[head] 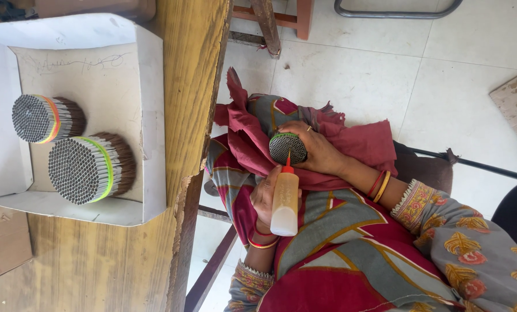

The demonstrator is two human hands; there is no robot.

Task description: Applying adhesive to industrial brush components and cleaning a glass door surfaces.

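Note:
My right hand (319,151) grips a small round bundle of thin tubes (287,148) with a green band, its open ends facing the camera, resting on a dark red cloth (356,141) in my lap. In my left hand (263,196) is a translucent squeeze bottle (285,202) of pale liquid. Its red nozzle tip touches the lower edge of the bundle's face. Red and orange bangles sit on both wrists.
A wooden table (183,86) fills the left. On it an open white cardboard box (148,144) holds two larger banded tube bundles (88,167), (44,118). Tiled floor (385,69), wooden chair legs (270,23) and a metal frame lie beyond my lap.

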